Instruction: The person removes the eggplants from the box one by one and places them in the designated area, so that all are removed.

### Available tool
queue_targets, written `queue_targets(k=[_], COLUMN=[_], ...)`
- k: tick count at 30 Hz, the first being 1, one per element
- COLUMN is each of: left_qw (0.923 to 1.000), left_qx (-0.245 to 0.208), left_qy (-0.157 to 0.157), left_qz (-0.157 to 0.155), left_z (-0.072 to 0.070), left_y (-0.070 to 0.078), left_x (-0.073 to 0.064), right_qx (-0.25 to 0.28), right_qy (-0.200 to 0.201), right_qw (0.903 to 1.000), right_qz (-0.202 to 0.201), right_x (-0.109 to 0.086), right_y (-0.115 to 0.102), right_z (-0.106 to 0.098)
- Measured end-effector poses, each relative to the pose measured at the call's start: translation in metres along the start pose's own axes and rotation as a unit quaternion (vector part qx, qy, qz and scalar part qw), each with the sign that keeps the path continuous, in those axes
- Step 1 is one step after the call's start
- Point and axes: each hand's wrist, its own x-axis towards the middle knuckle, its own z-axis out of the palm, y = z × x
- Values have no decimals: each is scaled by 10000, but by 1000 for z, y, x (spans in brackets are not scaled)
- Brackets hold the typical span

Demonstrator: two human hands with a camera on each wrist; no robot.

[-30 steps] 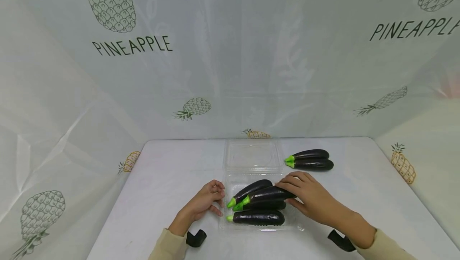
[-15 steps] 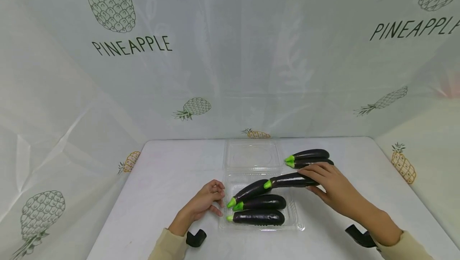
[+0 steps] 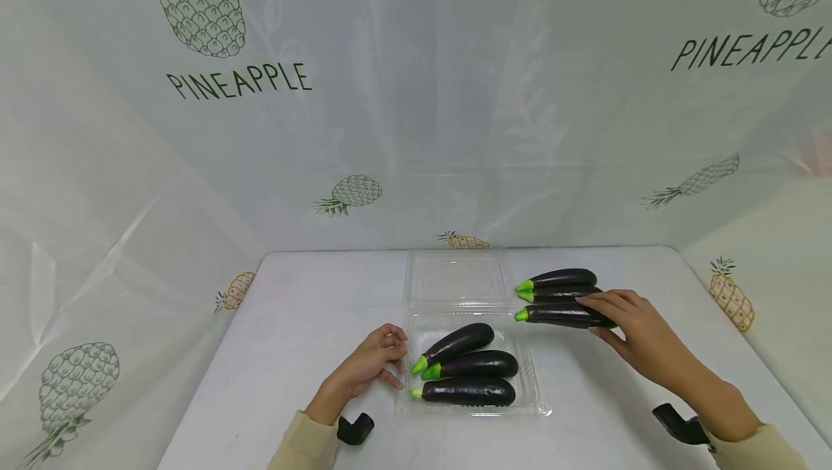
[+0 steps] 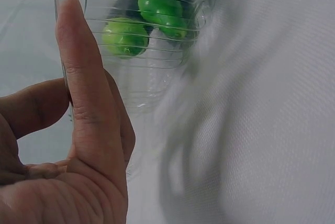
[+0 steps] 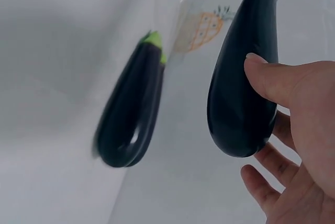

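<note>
My right hand [image 3: 640,333] holds an eggplant [image 3: 559,315] by its thick end, thumb on one side and fingers on the other; in the right wrist view this eggplant [image 5: 243,82] is apart from the pair [image 5: 131,103] beyond. Its green stem points left, just in front of two eggplants [image 3: 562,277] lying side by side at the back right. My left hand [image 3: 373,362] rests at the left edge of a clear plastic clamshell box [image 3: 529,398], fingers loosely bent along the rim. Three eggplants [image 3: 477,364] lie in the box, their green stems [image 4: 125,36] toward my left hand.
The box's clear lid [image 3: 458,279] lies folded back on the white table [image 3: 312,311]. A pineapple-print sheet [image 3: 455,131] hangs behind the table and along both sides. Black curved pieces [image 3: 355,429] sit by both wrists.
My right hand has carried the eggplant from above the box, right and back, to beside the two at the back right. My left hand has stayed at the box edge.
</note>
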Motion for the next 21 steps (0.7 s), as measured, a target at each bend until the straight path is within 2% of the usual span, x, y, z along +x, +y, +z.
queue_targets(k=[6, 15, 21], left_qw=[10000, 10000, 10000], left_qx=[6, 49, 49], left_qy=[17, 39, 42], left_qz=[-18, -4, -10], left_z=[1, 2, 2], left_y=[1, 1, 0], left_x=[0, 0, 0], right_qx=[-70, -9, -153], right_qy=[-24, 28, -16], right_qw=[9998, 9999, 9996], right_qz=[177, 143, 234], right_x=[-10, -24, -32], right_y=[13, 32, 39], right_z=[4, 11, 20])
